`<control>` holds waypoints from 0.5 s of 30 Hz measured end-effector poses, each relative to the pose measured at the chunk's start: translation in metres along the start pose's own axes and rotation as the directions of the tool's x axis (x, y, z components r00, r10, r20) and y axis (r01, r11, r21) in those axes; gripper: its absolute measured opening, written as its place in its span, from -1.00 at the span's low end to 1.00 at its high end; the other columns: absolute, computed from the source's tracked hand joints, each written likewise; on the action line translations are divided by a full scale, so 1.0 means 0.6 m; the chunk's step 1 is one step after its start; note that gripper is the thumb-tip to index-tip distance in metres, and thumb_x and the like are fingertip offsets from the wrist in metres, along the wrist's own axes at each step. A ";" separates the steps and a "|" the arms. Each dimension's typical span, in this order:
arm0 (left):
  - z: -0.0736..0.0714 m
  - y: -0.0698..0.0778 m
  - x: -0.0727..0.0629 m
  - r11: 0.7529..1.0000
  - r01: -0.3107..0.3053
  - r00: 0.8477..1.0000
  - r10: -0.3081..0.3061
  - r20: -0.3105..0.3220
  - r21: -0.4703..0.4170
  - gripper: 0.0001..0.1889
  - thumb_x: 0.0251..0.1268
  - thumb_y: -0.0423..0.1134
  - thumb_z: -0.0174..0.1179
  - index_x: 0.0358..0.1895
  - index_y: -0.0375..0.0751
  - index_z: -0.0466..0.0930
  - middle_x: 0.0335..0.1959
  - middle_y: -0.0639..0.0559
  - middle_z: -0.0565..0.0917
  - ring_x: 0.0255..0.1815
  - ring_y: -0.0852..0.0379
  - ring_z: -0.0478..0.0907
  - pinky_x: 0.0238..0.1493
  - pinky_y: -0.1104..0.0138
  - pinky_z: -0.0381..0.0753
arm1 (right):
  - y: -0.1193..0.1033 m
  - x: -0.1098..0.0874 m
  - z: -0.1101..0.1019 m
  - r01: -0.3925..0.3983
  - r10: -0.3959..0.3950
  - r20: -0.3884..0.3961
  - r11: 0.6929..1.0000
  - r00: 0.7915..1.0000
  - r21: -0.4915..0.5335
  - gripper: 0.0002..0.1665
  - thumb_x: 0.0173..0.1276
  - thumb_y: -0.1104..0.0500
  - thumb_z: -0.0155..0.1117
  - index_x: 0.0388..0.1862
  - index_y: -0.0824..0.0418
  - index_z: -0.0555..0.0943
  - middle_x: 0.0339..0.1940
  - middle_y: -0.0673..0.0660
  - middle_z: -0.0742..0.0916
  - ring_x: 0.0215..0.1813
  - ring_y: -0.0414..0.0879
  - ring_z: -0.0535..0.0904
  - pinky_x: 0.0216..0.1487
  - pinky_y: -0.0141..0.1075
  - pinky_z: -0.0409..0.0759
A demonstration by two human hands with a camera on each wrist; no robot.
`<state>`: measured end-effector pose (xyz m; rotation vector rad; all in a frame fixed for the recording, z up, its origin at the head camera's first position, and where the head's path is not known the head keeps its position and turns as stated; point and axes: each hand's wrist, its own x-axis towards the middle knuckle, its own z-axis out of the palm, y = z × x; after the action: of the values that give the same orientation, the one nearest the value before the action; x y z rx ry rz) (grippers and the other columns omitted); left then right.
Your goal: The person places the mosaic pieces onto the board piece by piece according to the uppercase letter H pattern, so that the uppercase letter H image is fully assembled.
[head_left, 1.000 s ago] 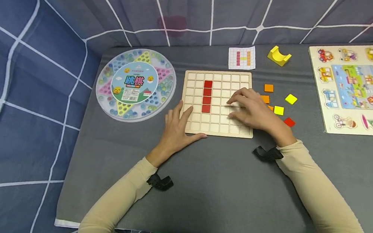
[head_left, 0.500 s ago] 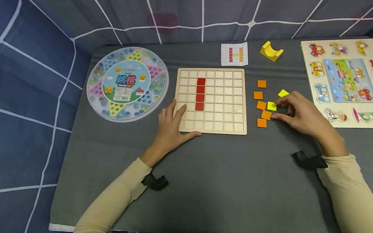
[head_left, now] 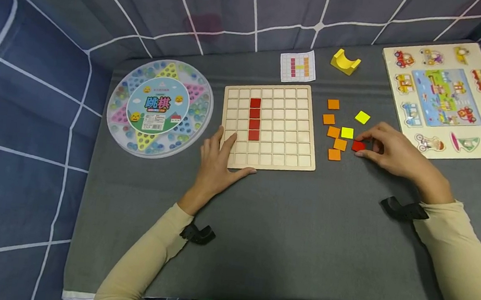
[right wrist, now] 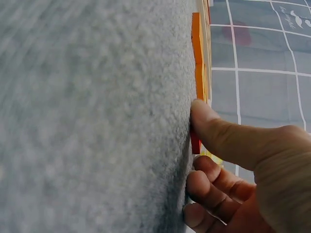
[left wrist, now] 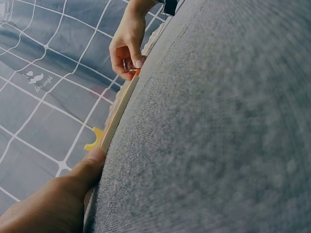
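A square wooden grid board point(head_left: 284, 161) lies on the table with a short column of red tiles point(head_left: 254, 112) set in its cells. My left hand point(head_left: 215, 164) rests spread at the board's near left corner, thumb along the front edge and fingertips at the left side. Over to the right, my right hand point(head_left: 390, 150) pinches a loose red tile point(head_left: 359, 146) between thumb and fingers, low at the tabletop. In the right wrist view the thumb point(right wrist: 218, 128) lies against this red tile point(right wrist: 195, 143). Orange tiles point(head_left: 340, 144) and yellow tiles point(head_left: 347, 133) lie between board and right hand.
A printed pattern card point(head_left: 286, 74) and a yellow arched block point(head_left: 344, 63) lie behind the board. At the left is a round Chinese checkers set point(head_left: 116, 133); a wooden picture puzzle point(head_left: 436, 147) lies far right. A gridded curtain point(head_left: 150, 6) hangs behind the table.
My right hand has gone from the board's right side to the loose tiles and now has the red tile in its fingers. The left hand stays on the board; the head view has shifted slightly.
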<state>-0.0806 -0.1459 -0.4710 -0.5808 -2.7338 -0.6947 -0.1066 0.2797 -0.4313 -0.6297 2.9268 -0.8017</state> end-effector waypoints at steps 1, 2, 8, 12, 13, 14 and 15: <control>0.000 0.000 0.000 1.000 -0.001 1.000 0.001 0.001 0.001 0.03 -0.17 0.29 0.49 0.38 -0.23 0.36 0.45 -0.40 0.21 0.01 -0.22 0.30 0.07 -0.02 0.26 | 0.000 0.001 0.000 0.007 -0.007 0.003 1.000 1.000 -0.001 -0.61 0.10 0.37 0.50 -0.06 0.28 0.67 -0.33 0.10 0.51 -0.41 -0.21 0.33 -0.39 -0.44 0.26; 0.000 0.000 0.000 1.000 -0.001 1.000 0.001 0.001 0.001 0.03 -0.17 0.29 0.49 0.38 -0.23 0.36 0.45 -0.40 0.21 0.01 -0.22 0.30 0.07 -0.02 0.26 | 0.001 0.002 0.000 0.011 -0.011 0.005 1.000 1.000 0.002 -0.61 0.11 0.37 0.49 -0.04 0.27 0.67 -0.33 0.10 0.51 -0.40 -0.21 0.33 -0.39 -0.44 0.26; -0.002 0.000 0.001 1.000 0.000 1.000 0.000 0.006 0.004 0.04 -0.17 0.30 0.48 0.38 -0.23 0.36 0.45 -0.39 0.21 0.00 -0.21 0.29 0.05 0.00 0.26 | 0.004 0.003 0.002 0.004 -0.003 -0.020 1.000 1.000 0.031 -0.63 0.11 0.40 0.48 -0.08 0.30 0.65 -0.32 0.09 0.52 -0.40 -0.23 0.33 -0.40 -0.47 0.25; -0.002 0.000 0.001 1.000 -0.001 1.000 0.000 0.006 0.008 0.04 -0.17 0.30 0.48 0.38 -0.24 0.37 0.45 -0.39 0.21 0.00 -0.21 0.29 0.03 0.00 0.26 | 0.007 0.004 0.004 0.019 -0.017 -0.029 0.999 0.999 0.048 -0.65 0.08 0.43 0.48 -0.11 0.29 0.67 -0.33 0.08 0.51 -0.40 -0.24 0.32 -0.40 -0.48 0.24; -0.002 0.000 0.000 1.000 -0.002 1.000 0.002 0.006 0.008 0.04 -0.17 0.30 0.48 0.38 -0.24 0.37 0.45 -0.40 0.21 0.00 -0.21 0.29 0.03 0.00 0.26 | 0.007 0.004 0.004 0.025 -0.023 -0.032 0.998 0.999 0.052 -0.65 0.08 0.43 0.48 -0.12 0.29 0.67 -0.34 0.08 0.50 -0.40 -0.24 0.32 -0.40 -0.49 0.25; -0.002 0.000 0.000 1.000 -0.003 1.000 0.003 0.006 0.010 0.04 -0.17 0.30 0.48 0.38 -0.24 0.37 0.45 -0.40 0.21 -0.01 -0.21 0.29 0.03 0.00 0.26 | 0.007 0.005 0.005 0.031 -0.029 -0.034 0.998 0.999 0.057 -0.65 0.07 0.44 0.48 -0.12 0.29 0.67 -0.34 0.07 0.50 -0.40 -0.24 0.32 -0.40 -0.49 0.25; -0.002 0.000 0.000 1.000 -0.003 1.000 0.003 0.007 0.011 0.04 -0.18 0.30 0.48 0.38 -0.24 0.37 0.45 -0.40 0.21 0.00 -0.21 0.29 0.03 0.00 0.26 | 0.007 0.005 0.005 0.036 -0.034 -0.036 0.998 0.999 0.060 -0.65 0.07 0.45 0.48 -0.12 0.29 0.68 -0.34 0.07 0.50 -0.40 -0.25 0.32 -0.40 -0.49 0.25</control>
<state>-0.0805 -0.1468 -0.4699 -0.5853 -2.7408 -0.6780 -0.1104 0.2805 -0.4359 -0.6707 2.9174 -0.9109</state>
